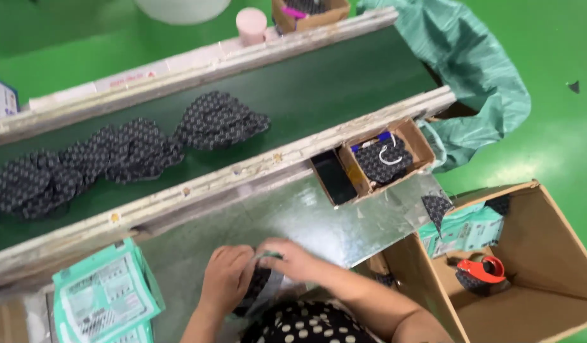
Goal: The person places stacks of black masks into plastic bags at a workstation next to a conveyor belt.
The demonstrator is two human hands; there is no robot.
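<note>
Ahead of me patterned dark pieces (128, 149) lie heaped on the green belt (319, 89), a small cardboard tray (382, 159) sits at its near rail, teal packets (106, 295) lie at my left, and a big cardboard box (528, 267) at my right holds a red tape dispenser (484, 270).

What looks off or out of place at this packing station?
Mostly tidy. One dark patterned fabric piece hangs off the metal table corner beside the large cardboard box, apart from the pile on the conveyor belt. Both the left hand and the right hand hold a patterned item.
</note>
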